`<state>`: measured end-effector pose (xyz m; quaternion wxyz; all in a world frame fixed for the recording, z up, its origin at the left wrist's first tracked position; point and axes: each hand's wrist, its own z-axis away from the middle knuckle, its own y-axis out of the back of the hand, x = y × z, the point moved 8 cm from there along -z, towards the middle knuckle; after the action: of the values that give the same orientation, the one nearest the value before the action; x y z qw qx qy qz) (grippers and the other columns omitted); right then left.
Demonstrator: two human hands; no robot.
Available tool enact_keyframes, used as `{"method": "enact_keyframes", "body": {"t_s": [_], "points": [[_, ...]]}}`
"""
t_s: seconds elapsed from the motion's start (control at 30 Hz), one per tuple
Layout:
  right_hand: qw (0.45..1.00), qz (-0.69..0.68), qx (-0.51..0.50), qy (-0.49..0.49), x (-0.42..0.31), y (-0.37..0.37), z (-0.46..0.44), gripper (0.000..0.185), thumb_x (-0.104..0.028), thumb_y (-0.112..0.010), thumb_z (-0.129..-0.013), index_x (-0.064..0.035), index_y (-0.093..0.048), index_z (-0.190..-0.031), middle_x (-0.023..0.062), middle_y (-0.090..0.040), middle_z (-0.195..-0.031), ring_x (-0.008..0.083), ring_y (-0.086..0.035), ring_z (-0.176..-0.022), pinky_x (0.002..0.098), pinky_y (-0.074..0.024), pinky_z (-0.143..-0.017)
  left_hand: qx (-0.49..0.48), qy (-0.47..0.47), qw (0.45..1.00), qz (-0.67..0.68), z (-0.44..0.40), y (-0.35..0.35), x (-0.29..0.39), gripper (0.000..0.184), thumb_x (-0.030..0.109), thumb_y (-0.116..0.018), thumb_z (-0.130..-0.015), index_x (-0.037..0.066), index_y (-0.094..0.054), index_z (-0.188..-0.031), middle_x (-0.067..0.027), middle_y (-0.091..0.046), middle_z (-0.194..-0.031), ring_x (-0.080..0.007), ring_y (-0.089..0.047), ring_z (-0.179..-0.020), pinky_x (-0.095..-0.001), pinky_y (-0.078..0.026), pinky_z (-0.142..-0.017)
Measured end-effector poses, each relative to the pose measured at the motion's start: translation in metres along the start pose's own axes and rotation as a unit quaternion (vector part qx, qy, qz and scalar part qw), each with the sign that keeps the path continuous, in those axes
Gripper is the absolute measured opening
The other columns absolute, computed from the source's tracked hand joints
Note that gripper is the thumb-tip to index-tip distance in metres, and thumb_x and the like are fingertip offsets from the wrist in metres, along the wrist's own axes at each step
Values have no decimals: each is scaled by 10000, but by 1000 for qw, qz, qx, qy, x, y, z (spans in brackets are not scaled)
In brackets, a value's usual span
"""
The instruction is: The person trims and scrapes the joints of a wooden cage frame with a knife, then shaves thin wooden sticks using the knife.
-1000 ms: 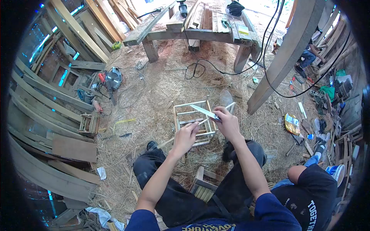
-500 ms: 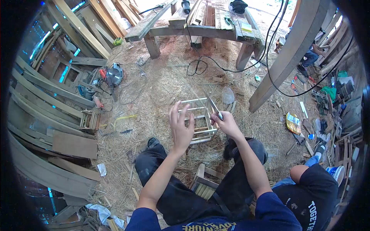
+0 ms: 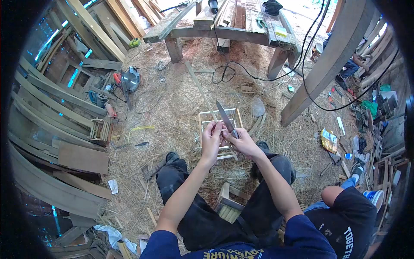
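Observation:
A long thin wooden strip [image 3: 199,85] slants across in front of me, from the far floor side down past my fingers. My left hand [image 3: 211,141] is closed on it, fingertips pinched around its lower part. In my right hand [image 3: 245,143] is a knife [image 3: 225,115], its blade pointing up and away, close beside the strip. The two hands meet at the fingers, and the exact contact there is hidden. Below them on the floor stands a small slatted wooden frame [image 3: 238,117], partly covered by my hands. A wooden stool-like piece [image 3: 224,199] sits between my legs.
A wooden workbench [image 3: 202,33] stands ahead, with a post [image 3: 321,64] and black cable [image 3: 263,79] to its right. A circular saw [image 3: 130,79] lies left on the straw-littered floor. One person [image 3: 345,216] sits close at right; another [image 3: 350,65] is farther back.
My left hand was spread and apart; it has come in beside my right hand and closed on the strip. The knife has moved left, and the strip, blurred before, is now clear.

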<state>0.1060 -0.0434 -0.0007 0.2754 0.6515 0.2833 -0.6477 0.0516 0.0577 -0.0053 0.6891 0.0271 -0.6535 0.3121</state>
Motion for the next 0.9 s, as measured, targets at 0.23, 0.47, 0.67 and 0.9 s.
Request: {"method": "enact_keyframes", "body": {"t_s": [0.23, 0.47, 0.67, 0.9], "points": [[973, 178, 146, -21, -10, 49, 3, 400, -383, -625, -999, 13, -669, -977, 4, -577, -684, 88, -509, -607, 310, -433, -562, 16, -43, 999, -26, -5, 14, 6, 197, 246, -500, -1072, 63, -566, -1102, 46, -478, -761, -27, -434, -590, -199, -358, -501], [980, 177, 62, 66, -25, 36, 14, 438, -405, -464, -1073, 3, -623, -1067, 34, -560, -812, 135, -532, -789, 298, -446, -736, -24, 5, 999, -25, 10, 0, 8, 338, 238, -503, -1069, 75, -465, -1363, 52, -446, -734, -16, -326, -498, -199, -251, -435], [956, 248, 49, 149, -19, 30, 16, 322, -284, -480, -1053, 11, -572, -1142, 199, -611, -974, 358, -594, -937, 447, -455, -842, -92, 65, 994, -5, 12, -12, -3, 459, 211, -528, -1056, 117, -409, -1488, 49, -441, -738, -15, -317, -490, -196, -231, -416], [901, 396, 20, 178, -38, 31, 21, 220, -208, -539, -994, -20, -565, -1107, 181, -604, -986, 369, -578, -961, 440, -420, -849, -118, 128, 982, 77, 22, -19, -7, 441, 159, -526, -1051, 126, -456, -1485, 69, -386, -694, -6, -284, -484, -190, -212, -411]]}}
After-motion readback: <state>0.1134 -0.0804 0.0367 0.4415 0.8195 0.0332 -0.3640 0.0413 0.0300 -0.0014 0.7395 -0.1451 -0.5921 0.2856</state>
